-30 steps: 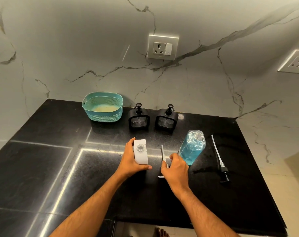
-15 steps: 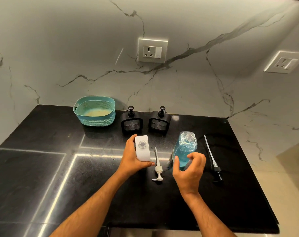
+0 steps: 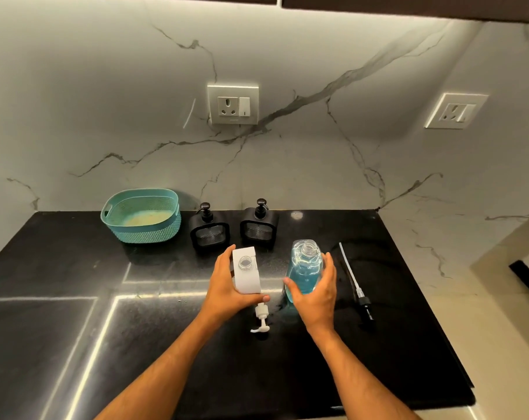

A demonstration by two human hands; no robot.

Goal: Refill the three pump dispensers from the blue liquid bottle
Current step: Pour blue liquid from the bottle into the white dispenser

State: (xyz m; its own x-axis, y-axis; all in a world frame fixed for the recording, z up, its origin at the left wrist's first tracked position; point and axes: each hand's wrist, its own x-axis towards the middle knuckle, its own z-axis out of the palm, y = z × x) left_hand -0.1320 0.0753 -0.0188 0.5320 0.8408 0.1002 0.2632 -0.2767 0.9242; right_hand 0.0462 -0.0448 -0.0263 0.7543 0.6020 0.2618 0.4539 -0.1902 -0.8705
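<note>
Blue liquid bottle (image 3: 305,269), uncapped, upright

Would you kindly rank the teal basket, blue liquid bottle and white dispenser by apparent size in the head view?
1. teal basket
2. blue liquid bottle
3. white dispenser: close to the bottle, so this order is unsure.

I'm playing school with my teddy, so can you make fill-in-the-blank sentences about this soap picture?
1. The left hand holds the ____ dispenser.
2. The right hand grips the bottle of ____ liquid.
3. Behind them stand ____ black dispensers with pumps on.
4. The white pump lies on the ____ countertop.

Missing words: white; blue; two; black
</note>
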